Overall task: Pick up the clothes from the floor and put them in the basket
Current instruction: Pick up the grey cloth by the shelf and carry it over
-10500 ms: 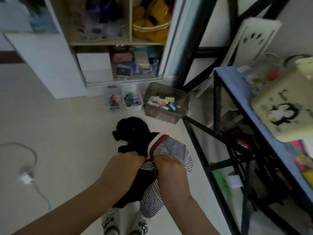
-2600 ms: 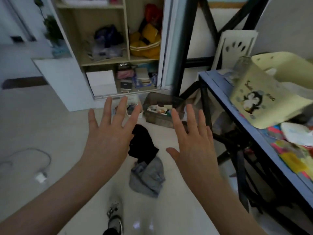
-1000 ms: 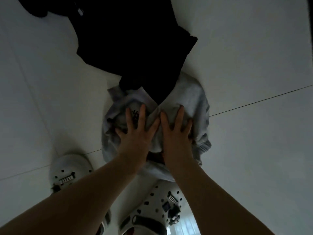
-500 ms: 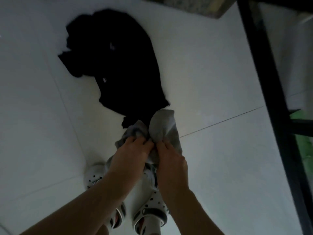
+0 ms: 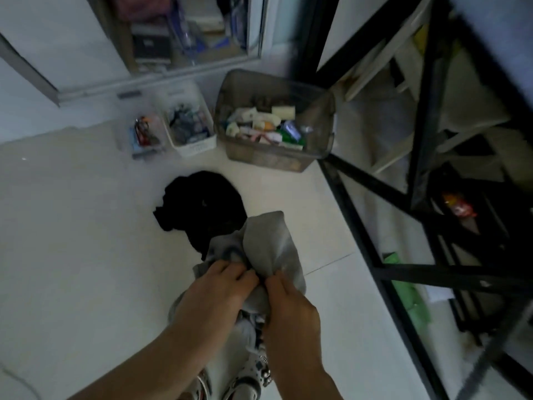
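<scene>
I read left hand (image 5: 213, 295) and right hand (image 5: 288, 310) both clenched on the bunched grey garment (image 5: 268, 243) at lower centre, black garment (image 5: 202, 203) on the floor just above it; risk: loose folds slip out or drag the black one along, basket not in view.

Grey garment (image 5: 271, 243): soft, crumpled, bunched into a lump, gripped at its gathered middle by left hand (image 5: 213, 295) and right hand (image 5: 291, 310), one fold poking upward, loose end hanging below. Black garment (image 5: 202, 209): dark rumpled heap, lying flat on floor tiles (image 5: 72, 241) just beyond, near edge hidden behind the grey cloth.
</scene>
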`<state>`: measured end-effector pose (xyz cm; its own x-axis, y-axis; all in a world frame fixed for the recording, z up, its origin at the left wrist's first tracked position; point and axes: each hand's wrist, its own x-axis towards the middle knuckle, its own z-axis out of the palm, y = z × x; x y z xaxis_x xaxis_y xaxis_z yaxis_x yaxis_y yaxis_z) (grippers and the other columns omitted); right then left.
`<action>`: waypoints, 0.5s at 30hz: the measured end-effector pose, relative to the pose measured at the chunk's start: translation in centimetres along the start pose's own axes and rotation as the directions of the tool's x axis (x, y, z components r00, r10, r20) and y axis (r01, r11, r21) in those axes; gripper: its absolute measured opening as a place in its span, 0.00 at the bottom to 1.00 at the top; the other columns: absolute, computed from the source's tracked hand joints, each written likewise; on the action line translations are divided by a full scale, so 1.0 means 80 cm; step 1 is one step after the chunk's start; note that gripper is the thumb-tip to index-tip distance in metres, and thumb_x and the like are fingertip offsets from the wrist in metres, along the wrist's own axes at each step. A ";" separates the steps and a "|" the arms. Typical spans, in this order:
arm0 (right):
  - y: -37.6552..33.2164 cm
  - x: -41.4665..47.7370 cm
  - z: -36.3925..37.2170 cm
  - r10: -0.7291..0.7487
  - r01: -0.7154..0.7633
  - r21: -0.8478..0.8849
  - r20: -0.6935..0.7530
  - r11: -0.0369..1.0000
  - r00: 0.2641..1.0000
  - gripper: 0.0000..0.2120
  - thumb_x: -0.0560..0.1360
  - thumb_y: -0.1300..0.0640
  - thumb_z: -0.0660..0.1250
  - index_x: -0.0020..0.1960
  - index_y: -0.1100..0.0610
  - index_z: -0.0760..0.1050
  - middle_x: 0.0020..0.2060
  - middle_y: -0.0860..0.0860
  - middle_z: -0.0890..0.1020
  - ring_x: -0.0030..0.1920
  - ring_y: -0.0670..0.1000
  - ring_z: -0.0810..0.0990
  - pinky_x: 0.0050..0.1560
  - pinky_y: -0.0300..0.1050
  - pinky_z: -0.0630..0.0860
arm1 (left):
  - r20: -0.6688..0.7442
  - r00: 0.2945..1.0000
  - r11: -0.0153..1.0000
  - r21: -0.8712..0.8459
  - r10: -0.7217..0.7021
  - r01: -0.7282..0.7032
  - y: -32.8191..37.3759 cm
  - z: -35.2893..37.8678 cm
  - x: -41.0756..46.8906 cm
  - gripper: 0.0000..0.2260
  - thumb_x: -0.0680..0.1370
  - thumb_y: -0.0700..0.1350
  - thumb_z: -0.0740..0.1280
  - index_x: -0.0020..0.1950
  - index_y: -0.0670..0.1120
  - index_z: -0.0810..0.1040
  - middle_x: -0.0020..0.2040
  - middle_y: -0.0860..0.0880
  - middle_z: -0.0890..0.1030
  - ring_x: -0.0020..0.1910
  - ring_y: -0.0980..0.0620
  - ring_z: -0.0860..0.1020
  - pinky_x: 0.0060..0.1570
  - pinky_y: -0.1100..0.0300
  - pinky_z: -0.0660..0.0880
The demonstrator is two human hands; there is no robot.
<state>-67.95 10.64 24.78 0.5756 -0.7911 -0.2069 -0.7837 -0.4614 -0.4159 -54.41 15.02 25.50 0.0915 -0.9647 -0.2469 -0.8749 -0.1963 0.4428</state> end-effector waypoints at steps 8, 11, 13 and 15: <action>-0.070 -0.062 -0.209 -0.099 0.102 -0.006 -0.287 0.995 0.953 0.09 0.61 0.65 0.65 0.39 0.55 0.72 0.34 0.49 0.75 0.24 0.50 0.71 0.20 0.38 0.60 | -0.133 0.986 0.994 0.036 0.105 -0.101 0.115 -0.171 -0.056 0.28 0.49 0.43 0.81 0.48 0.49 0.81 0.43 0.51 0.81 0.40 0.49 0.80 0.33 0.59 0.77; -0.082 -0.084 -0.263 -0.107 0.115 -0.001 -0.359 0.993 0.927 0.06 0.64 0.64 0.63 0.39 0.55 0.72 0.34 0.49 0.75 0.25 0.50 0.72 0.20 0.41 0.64 | -0.161 0.972 0.985 0.074 0.169 -0.159 0.153 -0.217 -0.066 0.28 0.50 0.43 0.80 0.48 0.49 0.80 0.43 0.50 0.81 0.40 0.49 0.79 0.33 0.57 0.78; -0.082 -0.096 -0.293 -0.120 0.131 -0.004 -0.420 0.991 0.899 0.03 0.67 0.63 0.64 0.38 0.56 0.72 0.33 0.49 0.75 0.25 0.49 0.71 0.21 0.40 0.66 | -0.175 0.963 0.977 0.099 0.204 -0.189 0.178 -0.242 -0.069 0.28 0.49 0.43 0.81 0.48 0.49 0.81 0.42 0.51 0.81 0.41 0.49 0.80 0.33 0.57 0.78; -0.083 -0.110 -0.328 -0.124 0.132 -0.017 -0.491 0.991 0.862 0.04 0.70 0.62 0.60 0.36 0.57 0.71 0.32 0.50 0.74 0.24 0.48 0.70 0.21 0.38 0.64 | -0.182 0.953 0.967 0.127 0.243 -0.222 0.207 -0.266 -0.074 0.28 0.51 0.44 0.81 0.50 0.49 0.80 0.44 0.51 0.81 0.43 0.49 0.80 0.33 0.56 0.79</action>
<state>-73.92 10.12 52.61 0.4784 -0.8222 0.3083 -0.7045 -0.5690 -0.4243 -59.29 13.73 52.59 -0.0388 -0.9988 0.0288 -0.9266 0.0468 0.3731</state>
